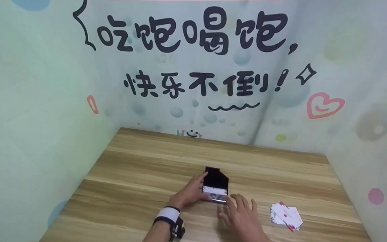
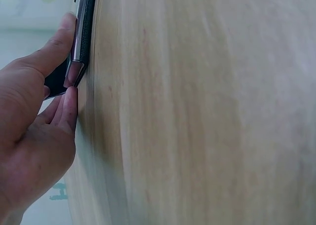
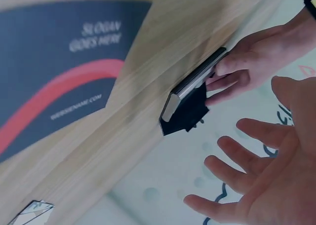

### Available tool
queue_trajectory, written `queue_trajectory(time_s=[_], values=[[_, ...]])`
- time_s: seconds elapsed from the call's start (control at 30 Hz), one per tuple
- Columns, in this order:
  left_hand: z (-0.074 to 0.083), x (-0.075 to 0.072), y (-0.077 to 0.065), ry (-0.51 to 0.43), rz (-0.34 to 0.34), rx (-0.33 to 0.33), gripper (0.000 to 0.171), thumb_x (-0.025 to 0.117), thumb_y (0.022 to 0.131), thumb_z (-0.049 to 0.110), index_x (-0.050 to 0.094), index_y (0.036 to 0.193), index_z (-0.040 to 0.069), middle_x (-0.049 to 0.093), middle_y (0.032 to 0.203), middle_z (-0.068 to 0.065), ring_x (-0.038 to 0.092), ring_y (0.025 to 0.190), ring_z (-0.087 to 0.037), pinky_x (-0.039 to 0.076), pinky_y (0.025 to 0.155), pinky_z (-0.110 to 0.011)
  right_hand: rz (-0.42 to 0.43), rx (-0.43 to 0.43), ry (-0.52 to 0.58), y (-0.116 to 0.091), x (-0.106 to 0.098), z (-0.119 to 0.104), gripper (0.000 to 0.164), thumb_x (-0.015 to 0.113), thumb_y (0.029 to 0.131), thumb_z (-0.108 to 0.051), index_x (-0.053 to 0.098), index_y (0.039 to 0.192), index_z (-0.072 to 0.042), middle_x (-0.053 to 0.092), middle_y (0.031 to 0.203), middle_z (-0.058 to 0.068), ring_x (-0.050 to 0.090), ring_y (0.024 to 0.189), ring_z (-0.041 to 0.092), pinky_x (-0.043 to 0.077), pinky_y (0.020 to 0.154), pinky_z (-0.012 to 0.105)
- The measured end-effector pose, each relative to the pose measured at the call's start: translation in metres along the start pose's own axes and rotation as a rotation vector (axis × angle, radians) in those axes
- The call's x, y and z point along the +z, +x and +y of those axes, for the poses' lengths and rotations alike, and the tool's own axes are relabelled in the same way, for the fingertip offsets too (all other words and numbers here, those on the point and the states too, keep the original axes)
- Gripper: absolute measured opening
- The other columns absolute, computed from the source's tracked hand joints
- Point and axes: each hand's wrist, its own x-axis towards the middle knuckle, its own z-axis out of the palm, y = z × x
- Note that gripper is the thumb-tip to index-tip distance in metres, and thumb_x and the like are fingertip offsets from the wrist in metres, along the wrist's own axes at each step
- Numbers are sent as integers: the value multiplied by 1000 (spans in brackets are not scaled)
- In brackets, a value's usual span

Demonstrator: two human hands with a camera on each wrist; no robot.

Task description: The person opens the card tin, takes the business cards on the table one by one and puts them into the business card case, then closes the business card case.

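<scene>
A small black card case (image 1: 217, 179) lies on the wooden table with its angled flap folded back and whitish cards (image 1: 214, 191) inside. My left hand (image 1: 190, 193) grips its left side. In the left wrist view, the left thumb presses on the case (image 2: 81, 42) from one face and the other fingers sit at its edge. My right hand (image 1: 242, 211) is by the case's near right corner in the head view. In the right wrist view, my right hand (image 3: 269, 168) has spread fingers, holds nothing and is apart from the case (image 3: 190, 94).
A loose pile of white cards with red corners (image 1: 286, 215) lies on the table to the right. A dark blue printed card (image 3: 64, 67) with a red arc is close to the right wrist camera. Printed wall sheets (image 1: 193, 67) border the table's back and sides.
</scene>
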Motion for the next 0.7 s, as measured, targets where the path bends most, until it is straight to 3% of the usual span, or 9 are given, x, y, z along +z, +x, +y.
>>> queue_trajectory(time_s=[0.17,0.43,0.57,0.7], values=[[1,1,0,10,4,2,96,77,70,27,21,146,11,24,149,-17,39,129,-30,31,110,-42,60,-27,-4,-19,-6,1,57,71,67,-46,61,113,-14,60,106,7,57,101,27,47,77,57],[1,2,0,-39,7,4,96,77,70,22,20,146,11,22,149,-19,39,130,-30,29,111,-42,89,-4,-8,-49,-11,6,57,59,73,-61,62,110,-18,59,106,3,57,99,24,45,75,56],[0,4,-1,-49,2,-2,96,77,71,21,20,147,12,20,150,-19,38,130,-30,30,111,-42,67,85,8,-67,-9,9,60,55,70,-69,65,105,-21,62,100,0,60,94,21,46,74,58],[0,3,0,-62,-2,11,95,77,71,21,19,147,11,19,150,-21,41,128,-33,35,108,-40,-4,260,75,-80,-8,9,36,72,69,-39,68,101,-22,64,99,-2,61,92,19,43,78,62]])
